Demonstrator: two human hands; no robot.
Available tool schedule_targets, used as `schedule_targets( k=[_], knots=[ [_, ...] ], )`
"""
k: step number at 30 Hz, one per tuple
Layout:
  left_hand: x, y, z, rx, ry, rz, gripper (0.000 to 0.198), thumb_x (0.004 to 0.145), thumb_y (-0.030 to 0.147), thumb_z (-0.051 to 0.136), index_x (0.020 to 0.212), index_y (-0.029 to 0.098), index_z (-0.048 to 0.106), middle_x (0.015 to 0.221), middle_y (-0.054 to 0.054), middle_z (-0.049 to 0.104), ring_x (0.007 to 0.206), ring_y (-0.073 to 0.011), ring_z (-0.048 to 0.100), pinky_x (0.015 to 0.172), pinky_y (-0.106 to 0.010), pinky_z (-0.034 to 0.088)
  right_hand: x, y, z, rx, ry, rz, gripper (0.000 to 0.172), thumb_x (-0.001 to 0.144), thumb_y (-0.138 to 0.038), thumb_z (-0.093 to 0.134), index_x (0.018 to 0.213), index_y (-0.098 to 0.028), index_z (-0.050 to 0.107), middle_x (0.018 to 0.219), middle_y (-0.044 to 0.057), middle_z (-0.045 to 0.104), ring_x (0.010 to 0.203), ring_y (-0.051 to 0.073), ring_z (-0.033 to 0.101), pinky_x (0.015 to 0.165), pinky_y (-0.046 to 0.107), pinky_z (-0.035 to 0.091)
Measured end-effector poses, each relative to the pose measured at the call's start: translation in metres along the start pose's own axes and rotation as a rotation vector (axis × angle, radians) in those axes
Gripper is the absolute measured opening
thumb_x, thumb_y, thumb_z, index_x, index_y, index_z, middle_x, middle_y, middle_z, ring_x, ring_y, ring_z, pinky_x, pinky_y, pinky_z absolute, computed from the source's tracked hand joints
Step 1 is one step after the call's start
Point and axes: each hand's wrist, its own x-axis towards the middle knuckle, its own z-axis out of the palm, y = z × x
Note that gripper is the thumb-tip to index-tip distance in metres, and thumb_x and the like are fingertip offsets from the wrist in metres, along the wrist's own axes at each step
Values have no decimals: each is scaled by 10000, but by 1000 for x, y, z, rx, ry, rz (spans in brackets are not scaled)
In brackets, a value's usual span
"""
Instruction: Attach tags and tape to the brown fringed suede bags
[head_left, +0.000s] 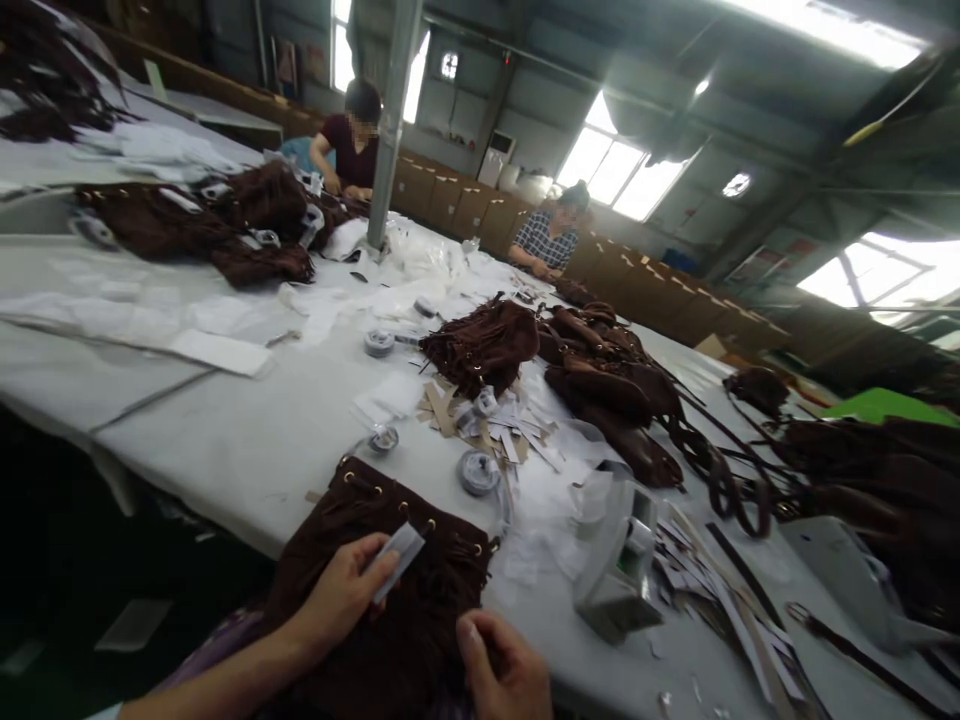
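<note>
A dark brown fringed bag (375, 510) with gold eyelets along its top edge lies at the table's near edge and over my lap. Over its front, my left hand (345, 595) pinches a small translucent plastic strip (401, 555) between thumb and fingers. My right hand (506, 665) is at the bag's lower right side, its fingers curled in with the thumb against them. Whatever it grips, if anything, is hidden. Just beyond the bag, rolls of grey wrapped strip (478, 472) lie on the table.
A grey tape dispenser (619, 560) stands right of the bag, near paper strips (720, 590). Another fringed bag (487, 345) and piled brown bags (600, 370) lie farther back. A metal post (390, 130) rises from the table. Two co-workers (551, 235) (349, 145) work across it.
</note>
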Motion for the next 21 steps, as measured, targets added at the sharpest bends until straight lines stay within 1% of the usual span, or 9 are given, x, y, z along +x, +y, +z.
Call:
schedule_targets(
  k=[2, 4, 6, 8, 11, 13, 15, 18, 21],
  knots=[
    [-3, 3, -1, 50, -1, 45, 383, 816, 535, 549, 846, 158, 613, 616, 20, 520, 489, -106, 470, 460, -194, 385, 10, -30, 15, -1, -108, -83, 361, 775, -517, 582, 684, -181, 680, 579, 8, 604, 534, 136, 530, 502, 209, 402],
    [-7, 7, -3, 92, -3, 90, 362, 825, 510, 548, 858, 161, 636, 627, 13, 534, 513, -113, 480, 482, -196, 387, 20, -52, 23, -21, -213, -121, 319, 811, -461, 570, 723, -177, 685, 620, 11, 626, 569, 134, 539, 530, 204, 404],
    [-9, 11, -4, 123, -1, 128, 345, 835, 487, 543, 866, 162, 650, 634, 7, 551, 522, -117, 483, 495, -201, 386, 28, -63, 29, -52, -286, -135, 305, 836, -433, 553, 750, -174, 687, 645, 11, 638, 590, 133, 542, 550, 204, 404],
    [-11, 14, -6, 152, 4, 168, 325, 850, 462, 529, 856, 162, 653, 650, 0, 574, 543, -124, 493, 518, -205, 392, 33, -68, 36, -86, -321, -142, 304, 849, -421, 540, 752, -175, 689, 657, 8, 647, 613, 135, 550, 576, 207, 405],
    [-12, 16, -8, 176, 0, 246, 305, 874, 425, 499, 865, 164, 658, 743, -22, 634, 673, -157, 556, 633, -222, 433, 37, -67, 47, -152, -322, -136, 293, 858, -405, 528, 762, -187, 698, 667, 1, 664, 631, 139, 563, 600, 215, 398],
    [-12, 18, -9, 180, -10, 275, 302, 885, 408, 483, 898, 166, 664, 820, -38, 662, 765, -181, 580, 711, -238, 441, 40, -64, 54, -205, -288, -110, 296, 851, -408, 531, 749, -188, 701, 657, 2, 669, 610, 140, 559, 587, 224, 384],
    [-11, 17, -10, 182, -14, 280, 300, 889, 396, 480, 941, 168, 667, 864, -47, 673, 799, -191, 586, 739, -244, 441, 43, -61, 59, -253, -241, -72, 317, 834, -424, 543, 697, -180, 692, 621, 6, 659, 585, 143, 549, 564, 232, 369],
    [-10, 14, -10, 170, -9, 277, 293, 884, 390, 491, 951, 168, 670, 853, -48, 672, 787, -189, 582, 719, -236, 440, 47, -57, 63, -300, -195, -13, 367, 812, -447, 553, 593, -170, 651, 565, 11, 629, 557, 144, 536, 539, 240, 349],
    [-10, 9, -11, 141, -9, 235, 309, 875, 421, 503, 905, 158, 662, 748, -29, 626, 666, -152, 538, 607, -210, 420, 49, -57, 65, -329, -187, 46, 431, 800, -479, 545, 498, -173, 583, 508, 8, 587, 506, 134, 505, 504, 246, 324]
  ],
)
